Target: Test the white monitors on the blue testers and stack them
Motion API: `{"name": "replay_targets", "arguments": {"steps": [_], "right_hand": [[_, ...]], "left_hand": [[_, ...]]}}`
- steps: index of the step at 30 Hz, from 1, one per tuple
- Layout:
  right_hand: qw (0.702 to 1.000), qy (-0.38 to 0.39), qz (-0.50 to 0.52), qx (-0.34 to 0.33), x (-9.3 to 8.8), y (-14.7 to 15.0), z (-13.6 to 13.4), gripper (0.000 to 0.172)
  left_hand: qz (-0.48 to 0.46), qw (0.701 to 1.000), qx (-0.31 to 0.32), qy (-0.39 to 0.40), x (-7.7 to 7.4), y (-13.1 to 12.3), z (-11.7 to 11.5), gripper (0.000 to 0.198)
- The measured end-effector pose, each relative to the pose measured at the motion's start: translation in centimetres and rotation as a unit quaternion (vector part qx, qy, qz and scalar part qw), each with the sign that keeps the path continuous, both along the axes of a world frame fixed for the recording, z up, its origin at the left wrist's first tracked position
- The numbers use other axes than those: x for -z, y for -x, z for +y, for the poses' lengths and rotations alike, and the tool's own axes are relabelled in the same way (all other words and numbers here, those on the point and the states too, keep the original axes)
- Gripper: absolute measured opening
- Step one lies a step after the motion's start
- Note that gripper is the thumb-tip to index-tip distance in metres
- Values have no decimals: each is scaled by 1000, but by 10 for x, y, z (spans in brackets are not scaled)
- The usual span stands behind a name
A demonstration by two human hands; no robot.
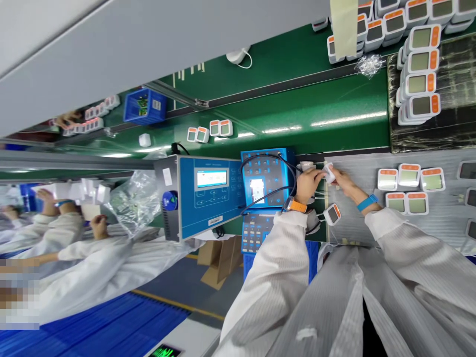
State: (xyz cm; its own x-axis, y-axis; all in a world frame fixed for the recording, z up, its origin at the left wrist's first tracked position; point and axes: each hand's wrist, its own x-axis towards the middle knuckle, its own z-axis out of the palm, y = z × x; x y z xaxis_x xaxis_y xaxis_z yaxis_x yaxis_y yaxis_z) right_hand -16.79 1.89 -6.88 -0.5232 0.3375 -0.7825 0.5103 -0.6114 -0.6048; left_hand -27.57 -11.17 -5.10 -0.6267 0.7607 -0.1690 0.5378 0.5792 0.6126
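My left hand (309,185), with an orange-strapped watch (295,205) on the wrist, and my right hand (344,181), with a blue wristband (367,202), meet at a small white plastic part (327,173). Both hands pinch it, and their fingers hide part of it. Just below them lies a white digital meter (332,214) with a dark screen and an orange end. Several matching meters (409,181) stand in rows on a grey ribbed mat (353,208) beyond my right hand.
A blue test instrument (201,196) and a blue keypad unit (266,178) with black cables stand beside my left hand. Stacked meters (418,82) sit on a black pallet. A blue crate (144,105), a clear plastic bag (136,203) and co-workers in white suits (48,233) are farther off.
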Motion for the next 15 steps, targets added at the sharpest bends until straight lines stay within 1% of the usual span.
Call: {"name": "replay_targets", "arguments": {"steps": [2,4,7,10,15], "right_hand": [[1000,1,-2,6,1,0,0,52],[1000,-2,-3,9,2,-1,-1,49],[1000,-5,0,10,4,-1,-2,47],[1000,-6,7,17,4,-1,-3,49],[1000,-13,9,17,3,1,-6,53]], "left_hand": [[-16,999,33,21,1,-4,-5,12],[-23,999,42,25,4,-4,-7,13],[-26,999,31,1,9,-3,-8,16],[-29,999,19,-22,10,-2,-8,15],[-26,1000,3,-17,9,-3,-9,13]]}}
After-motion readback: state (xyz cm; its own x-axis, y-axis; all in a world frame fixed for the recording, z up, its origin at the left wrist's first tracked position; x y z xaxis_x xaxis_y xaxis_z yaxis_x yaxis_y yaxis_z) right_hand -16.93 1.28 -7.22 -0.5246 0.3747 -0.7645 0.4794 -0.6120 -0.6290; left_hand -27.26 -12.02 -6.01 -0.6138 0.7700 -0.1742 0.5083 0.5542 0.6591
